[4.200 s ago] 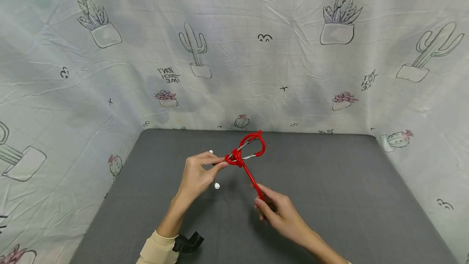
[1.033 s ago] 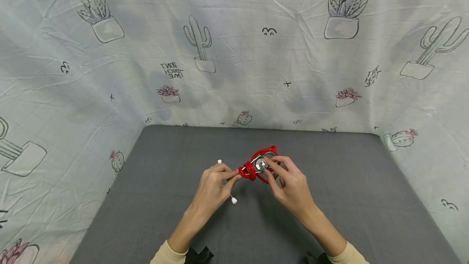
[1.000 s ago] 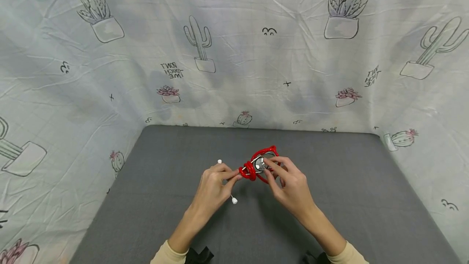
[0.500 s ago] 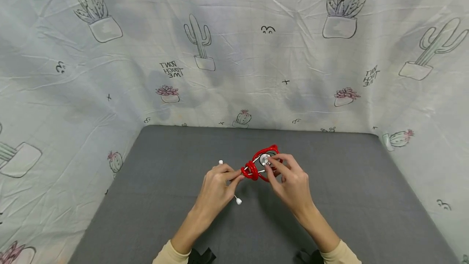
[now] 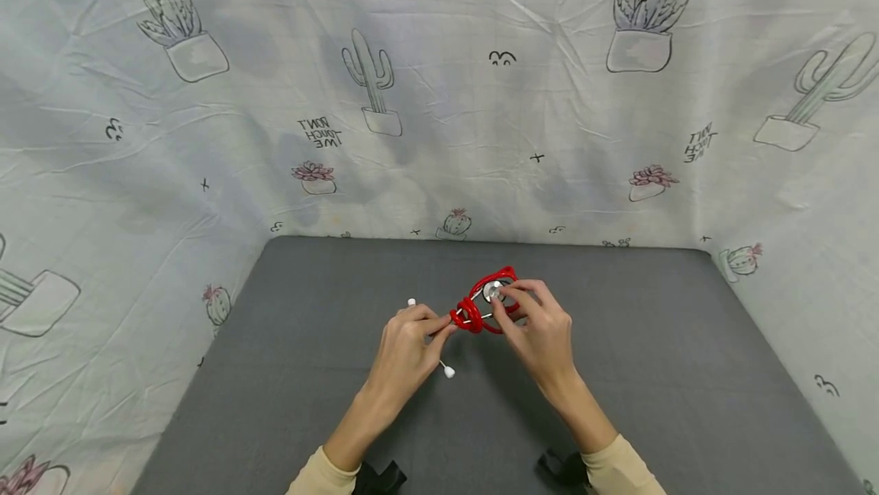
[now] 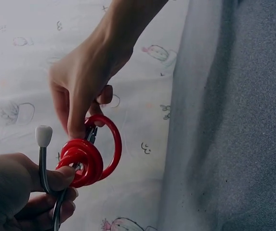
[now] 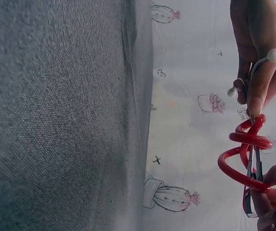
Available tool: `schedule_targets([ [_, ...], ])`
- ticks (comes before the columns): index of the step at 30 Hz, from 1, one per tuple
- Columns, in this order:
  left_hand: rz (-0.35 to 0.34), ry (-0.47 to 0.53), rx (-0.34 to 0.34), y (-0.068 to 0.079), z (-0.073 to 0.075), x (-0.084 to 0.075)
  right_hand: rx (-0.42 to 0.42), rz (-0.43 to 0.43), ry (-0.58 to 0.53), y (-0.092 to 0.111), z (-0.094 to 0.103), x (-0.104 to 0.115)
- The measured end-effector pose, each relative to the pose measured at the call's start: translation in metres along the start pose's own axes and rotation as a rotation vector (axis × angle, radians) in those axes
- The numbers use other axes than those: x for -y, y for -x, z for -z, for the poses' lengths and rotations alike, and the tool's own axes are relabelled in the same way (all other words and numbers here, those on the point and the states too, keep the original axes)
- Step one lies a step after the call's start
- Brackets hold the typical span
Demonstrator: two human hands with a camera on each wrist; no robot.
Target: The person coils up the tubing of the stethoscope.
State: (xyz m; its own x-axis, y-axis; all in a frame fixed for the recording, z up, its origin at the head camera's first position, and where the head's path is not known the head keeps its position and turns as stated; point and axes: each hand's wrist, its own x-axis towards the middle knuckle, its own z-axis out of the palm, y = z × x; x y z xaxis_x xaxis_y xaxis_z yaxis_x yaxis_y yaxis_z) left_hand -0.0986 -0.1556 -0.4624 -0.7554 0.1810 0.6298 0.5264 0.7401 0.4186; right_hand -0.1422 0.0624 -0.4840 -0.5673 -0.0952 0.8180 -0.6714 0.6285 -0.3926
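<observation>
A stethoscope with red tubing (image 5: 470, 316) is held above the table in the head view, its tube wound in tight coils around the metal ear tubes. My left hand (image 5: 405, 346) pinches the ear tubes beside these coils. White ear tips (image 5: 449, 371) stick out on either side of that hand; one ear tip (image 6: 43, 136) shows large in the left wrist view. With thumb and fingers, my right hand (image 5: 542, 335) pinches the round silver chest piece (image 5: 493, 291) by the larger red loop. In the right wrist view, red coils (image 7: 251, 139) lie between both hands.
A grey cloth-covered table (image 5: 309, 289) lies beneath the hands. Pale fabric walls (image 5: 439, 98) printed with cacti rise at the back and both sides. Black straps (image 5: 565, 468) sit at the wrists by the cream sleeves.
Earlier, my right hand held the lower end of the red tube below the coils. Since then it has come up to the loop, and the chest piece has shifted slightly. The left hand keeps its pinch.
</observation>
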Motion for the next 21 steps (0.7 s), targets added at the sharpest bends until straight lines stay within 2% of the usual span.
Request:
schedule_targets([
  [9,0.034,-0.001,0.007,-0.009,-0.005,-0.003,-0.028,-0.092,-0.042,-0.013,-0.005,-0.010],
  [15,0.033,-0.021,-0.001,-0.017,-0.007,-0.005,-0.063,-0.169,-0.082,-0.020,-0.008,-0.017],
  [21,0.016,-0.033,-0.008,-0.019,-0.008,-0.005,-0.073,-0.273,-0.192,-0.020,-0.007,-0.019],
])
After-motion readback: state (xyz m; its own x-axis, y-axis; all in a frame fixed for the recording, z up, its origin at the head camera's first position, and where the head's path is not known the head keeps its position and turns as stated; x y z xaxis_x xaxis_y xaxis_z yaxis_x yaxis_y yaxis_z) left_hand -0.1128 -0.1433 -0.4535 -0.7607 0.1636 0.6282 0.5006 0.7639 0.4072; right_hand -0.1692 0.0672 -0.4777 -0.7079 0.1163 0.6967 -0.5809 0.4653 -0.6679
